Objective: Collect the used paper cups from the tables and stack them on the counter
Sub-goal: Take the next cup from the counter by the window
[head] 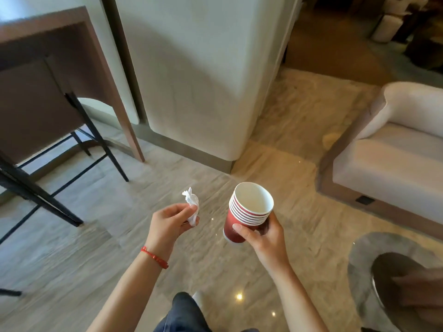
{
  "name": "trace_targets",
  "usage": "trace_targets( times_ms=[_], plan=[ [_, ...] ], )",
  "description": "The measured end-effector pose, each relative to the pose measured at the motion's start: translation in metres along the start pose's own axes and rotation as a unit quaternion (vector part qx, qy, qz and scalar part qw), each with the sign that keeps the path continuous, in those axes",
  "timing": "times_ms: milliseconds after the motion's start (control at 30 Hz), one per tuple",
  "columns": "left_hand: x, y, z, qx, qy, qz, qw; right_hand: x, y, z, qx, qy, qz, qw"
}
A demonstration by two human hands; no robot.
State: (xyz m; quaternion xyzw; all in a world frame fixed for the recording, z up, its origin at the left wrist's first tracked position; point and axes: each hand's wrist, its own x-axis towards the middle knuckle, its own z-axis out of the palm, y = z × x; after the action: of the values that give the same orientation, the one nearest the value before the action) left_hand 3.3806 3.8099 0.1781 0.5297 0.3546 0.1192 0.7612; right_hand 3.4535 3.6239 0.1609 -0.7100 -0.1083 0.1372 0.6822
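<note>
Head view, sole entry.

Item: cups (247, 212). We hold a nested stack of red paper cups, white inside, several rims showing, tilted with the mouth toward the upper left. It is in the air over the floor (215, 168), resting on nothing.

Item: right hand (266, 232). Wrapped round the lower part of the stack, thumb across the front of the bottom cup, fingers behind it.

Item: left hand (167, 224). Closed on a crumpled white tissue (191, 207), pinched between thumb and fingers; a red cord (154, 257) sits on the wrist. The two hands are near each other but apart.

Item: surroundings. A brown table (48, 44) with a black-legged chair (79, 130) at left; a white pillar (199, 75) ahead; a pale sofa (395, 152) at right; a round dark table (407, 283) at lower right, its top bare in the part we see. No counter is in view that we can identify.

Step in hand, as we judge it: carrying the stack on, to more tables or to the counter. To do it well we should:
- grip the bottom cup firmly, since it bears all the others;
- bring the stack nearer upright so dregs, if any, stay in;
- keep the tissue hand off the rims;
- set the stack down base first, then release.
</note>
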Motion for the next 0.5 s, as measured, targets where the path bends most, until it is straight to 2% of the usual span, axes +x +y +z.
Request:
trace_targets(
  times_ms=[233,500],
  plan=[
    [0.065,0.041,-0.024,-0.038,0.074,0.018,0.996,0.088,-0.008,0.056,-0.006,-0.081,-0.004,0.997],
    [0.109,0.057,-0.075,-0.103,0.241,0.041,0.964,0.179,0.002,0.150,-0.017,-0.261,0.014,0.965]
  ],
)
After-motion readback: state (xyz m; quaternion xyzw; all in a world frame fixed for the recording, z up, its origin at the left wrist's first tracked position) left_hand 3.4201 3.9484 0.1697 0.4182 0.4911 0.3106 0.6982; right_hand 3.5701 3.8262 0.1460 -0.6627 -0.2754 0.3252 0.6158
